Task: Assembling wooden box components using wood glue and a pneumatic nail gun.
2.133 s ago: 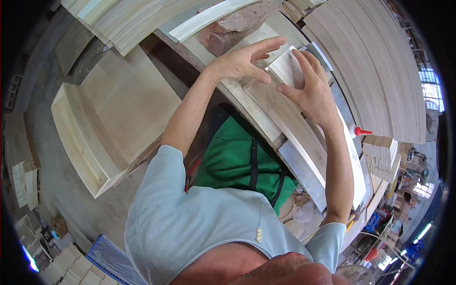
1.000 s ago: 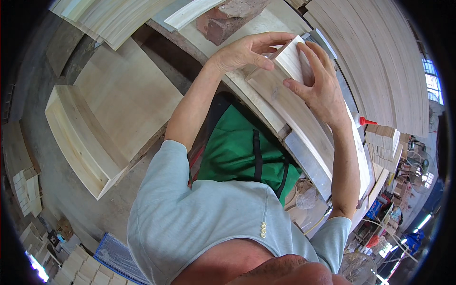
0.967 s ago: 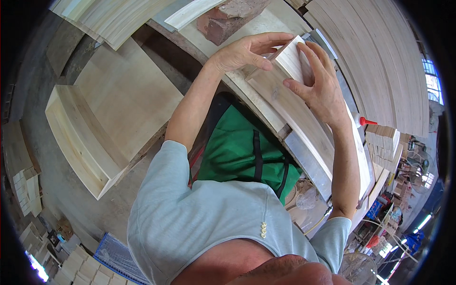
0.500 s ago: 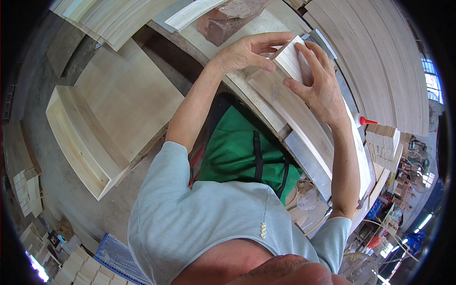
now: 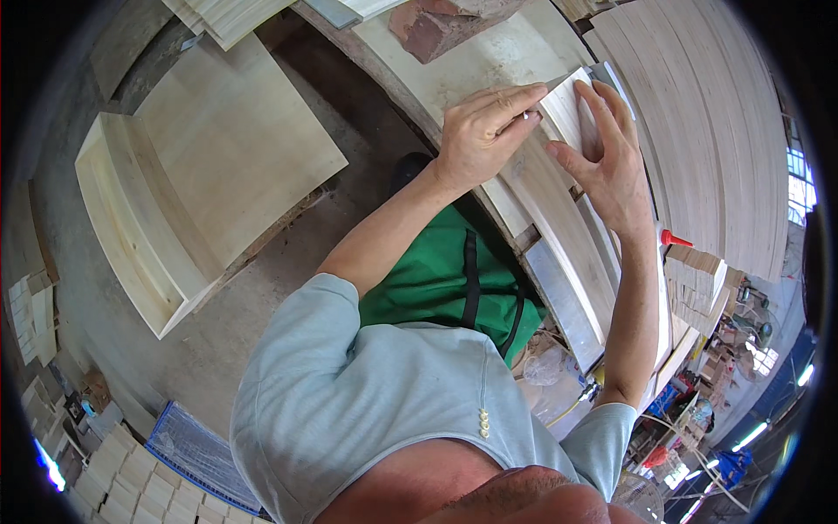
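Note:
On the workbench in front of me, my right hand [image 5: 611, 148] is wrapped over the end of a pale wooden moulding piece [image 5: 569, 112], fingers on its far side and thumb on the near side. My left hand [image 5: 484, 135] is beside that end, with thumb and forefinger pinched together. A tiny whitish bit shows at the pinch, too small to name. Under my right forearm, long pale wooden strips [image 5: 567, 253] run along the bench edge toward me. A white bottle with a red nozzle [image 5: 670, 237] is beyond my right wrist.
A reddish stone block [image 5: 441, 31] rests on the bench [image 5: 515, 44]. Long boards [image 5: 698, 113] are stacked at the right, near short wooden blocks [image 5: 694, 279]. At the left is a curved wooden assembly [image 5: 131, 236] with a flat panel [image 5: 236, 148]. A metal plate [image 5: 559, 293] edges the bench.
My left hand has come off the moulding's end, turned and closed into a pinch. My right hand keeps its hold. The whole view has shifted slightly.

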Demonstrator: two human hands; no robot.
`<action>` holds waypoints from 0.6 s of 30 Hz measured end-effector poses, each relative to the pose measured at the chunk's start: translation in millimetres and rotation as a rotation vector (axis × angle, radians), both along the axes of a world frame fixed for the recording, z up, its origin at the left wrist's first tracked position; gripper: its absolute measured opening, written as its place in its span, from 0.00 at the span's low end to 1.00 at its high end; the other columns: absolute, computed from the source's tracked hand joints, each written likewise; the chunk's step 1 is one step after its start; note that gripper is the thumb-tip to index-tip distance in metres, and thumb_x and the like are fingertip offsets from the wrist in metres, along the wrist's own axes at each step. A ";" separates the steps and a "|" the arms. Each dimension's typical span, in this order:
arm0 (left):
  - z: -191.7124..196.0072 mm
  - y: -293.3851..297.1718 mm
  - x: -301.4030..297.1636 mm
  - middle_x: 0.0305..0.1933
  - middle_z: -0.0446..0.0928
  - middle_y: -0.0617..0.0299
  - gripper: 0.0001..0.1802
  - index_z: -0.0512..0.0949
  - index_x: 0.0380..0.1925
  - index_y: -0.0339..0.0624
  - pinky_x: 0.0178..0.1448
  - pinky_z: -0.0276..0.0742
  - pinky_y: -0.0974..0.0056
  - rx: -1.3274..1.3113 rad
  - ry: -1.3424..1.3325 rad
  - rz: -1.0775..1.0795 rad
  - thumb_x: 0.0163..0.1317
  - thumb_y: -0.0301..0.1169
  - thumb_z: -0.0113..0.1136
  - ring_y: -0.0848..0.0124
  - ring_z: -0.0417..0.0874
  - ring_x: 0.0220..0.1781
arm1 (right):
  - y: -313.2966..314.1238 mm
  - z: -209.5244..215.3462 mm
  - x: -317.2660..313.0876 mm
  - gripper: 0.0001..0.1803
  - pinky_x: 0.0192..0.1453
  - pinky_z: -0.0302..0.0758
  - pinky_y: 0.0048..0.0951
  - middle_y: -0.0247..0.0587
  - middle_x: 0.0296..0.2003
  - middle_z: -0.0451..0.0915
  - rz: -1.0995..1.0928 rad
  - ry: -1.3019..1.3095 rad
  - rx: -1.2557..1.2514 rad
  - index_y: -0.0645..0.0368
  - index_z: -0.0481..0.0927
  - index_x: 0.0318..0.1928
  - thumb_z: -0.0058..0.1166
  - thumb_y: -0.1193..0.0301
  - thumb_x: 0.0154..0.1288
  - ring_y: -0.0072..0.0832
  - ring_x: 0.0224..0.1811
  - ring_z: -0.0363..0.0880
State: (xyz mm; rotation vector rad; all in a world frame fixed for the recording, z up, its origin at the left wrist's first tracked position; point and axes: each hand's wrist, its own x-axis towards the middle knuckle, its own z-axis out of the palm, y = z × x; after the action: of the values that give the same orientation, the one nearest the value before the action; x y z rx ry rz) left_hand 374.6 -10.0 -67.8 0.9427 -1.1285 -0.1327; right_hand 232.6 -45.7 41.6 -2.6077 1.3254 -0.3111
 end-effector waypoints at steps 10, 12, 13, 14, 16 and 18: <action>-0.2 -2.1 -1.3 0.40 0.83 0.55 0.20 0.81 0.44 0.39 0.39 0.80 0.70 -0.015 0.001 0.003 0.49 0.17 0.65 0.71 0.84 0.35 | -1.5 -1.8 -3.8 0.39 0.62 0.70 0.47 0.48 0.63 0.61 0.016 -0.014 -0.028 0.49 0.69 0.63 0.67 0.54 0.50 0.47 0.65 0.62; 0.6 -1.3 -1.9 0.40 0.83 0.55 0.20 0.81 0.44 0.39 0.39 0.80 0.70 0.014 0.010 -0.013 0.49 0.17 0.65 0.72 0.84 0.35 | -2.2 -2.9 -5.6 0.39 0.63 0.68 0.47 0.48 0.63 0.62 0.029 0.003 -0.070 0.49 0.69 0.63 0.67 0.55 0.50 0.46 0.65 0.62; 0.4 -1.3 -1.7 0.40 0.83 0.55 0.20 0.81 0.44 0.39 0.39 0.80 0.70 0.014 0.008 -0.014 0.49 0.17 0.65 0.72 0.84 0.35 | -2.3 -3.0 -5.4 0.39 0.63 0.68 0.47 0.48 0.63 0.62 0.028 0.000 -0.069 0.49 0.69 0.63 0.67 0.55 0.50 0.46 0.65 0.62; -0.1 -1.1 -1.4 0.40 0.83 0.55 0.20 0.81 0.45 0.39 0.40 0.79 0.70 0.010 0.017 -0.018 0.49 0.17 0.65 0.72 0.84 0.35 | -2.2 -2.8 -4.7 0.39 0.64 0.67 0.47 0.49 0.63 0.62 0.033 -0.018 -0.048 0.50 0.69 0.63 0.67 0.56 0.50 0.47 0.65 0.62; -0.3 0.1 -0.1 0.39 0.83 0.56 0.19 0.81 0.45 0.39 0.40 0.79 0.70 0.005 0.024 -0.021 0.49 0.17 0.65 0.72 0.84 0.35 | -2.3 -3.7 -3.7 0.39 0.65 0.66 0.46 0.49 0.63 0.62 0.038 -0.040 -0.028 0.50 0.69 0.63 0.67 0.56 0.49 0.47 0.65 0.62; 0.1 4.3 4.8 0.42 0.82 0.56 0.20 0.81 0.46 0.39 0.41 0.79 0.70 0.083 0.042 -0.079 0.50 0.17 0.64 0.71 0.83 0.37 | -2.6 -5.8 -2.0 0.39 0.65 0.65 0.47 0.50 0.63 0.62 0.064 -0.032 -0.069 0.51 0.69 0.62 0.67 0.57 0.50 0.48 0.65 0.62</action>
State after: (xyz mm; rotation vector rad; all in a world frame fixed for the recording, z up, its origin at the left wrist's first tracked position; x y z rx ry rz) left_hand 379.4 -5.7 -67.7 0.9648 -1.1290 -0.2644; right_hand 230.7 -48.3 35.9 -2.6837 1.2389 -0.3929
